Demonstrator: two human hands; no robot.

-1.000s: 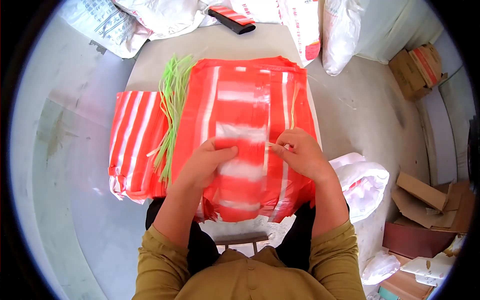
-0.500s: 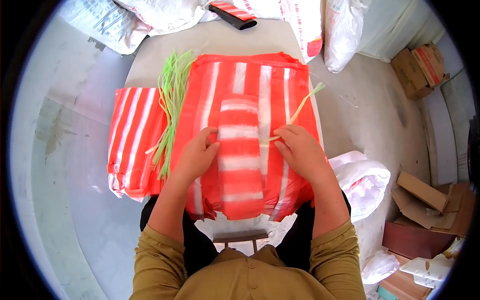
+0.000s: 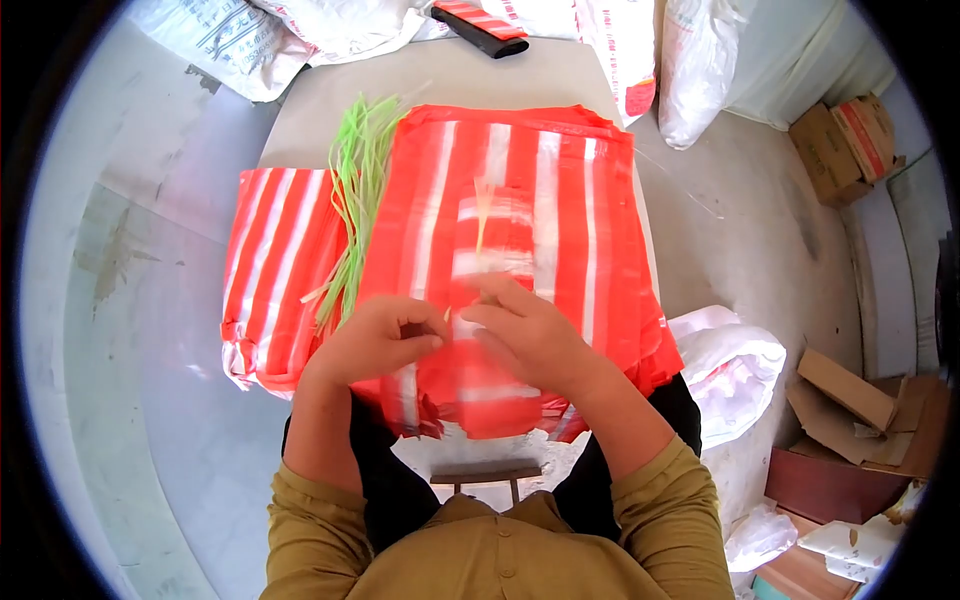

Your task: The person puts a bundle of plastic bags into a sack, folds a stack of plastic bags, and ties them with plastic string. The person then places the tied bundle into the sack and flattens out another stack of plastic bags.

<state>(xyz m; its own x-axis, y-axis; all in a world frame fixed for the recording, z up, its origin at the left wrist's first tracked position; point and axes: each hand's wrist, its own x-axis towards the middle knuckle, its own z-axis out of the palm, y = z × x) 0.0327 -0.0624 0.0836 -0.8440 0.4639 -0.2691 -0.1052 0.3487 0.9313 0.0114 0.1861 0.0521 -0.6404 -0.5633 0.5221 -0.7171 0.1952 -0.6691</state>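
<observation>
A folded bundle of red-and-white striped plastic bags (image 3: 500,262) lies lengthwise on a larger stack of flat striped plastic bags (image 3: 565,210) in front of me. My right hand (image 3: 535,335) is over the folded bundle, fingers pinched and slightly blurred. From its fingertips a pale yellow-green plastic strip (image 3: 482,215) points away from me. To the left of the bundle, my left hand (image 3: 380,335) is closed, thumb near the curled fingers. A small pale tip shows beside its fingers, perhaps the strip's other end. Where the strip passes between the hands is hidden.
Green plastic strips (image 3: 358,190) hang along the stack's left side. Further left stands another pile of striped bags (image 3: 275,270). A black-and-striped roll (image 3: 480,28) lies at the table's far end by white sacks (image 3: 340,25). Cardboard boxes (image 3: 845,150) are on the right.
My right hand has moved left over the folded bundle, taking the strip with it. The left hand has come slightly nearer to me. The view has shifted a little.
</observation>
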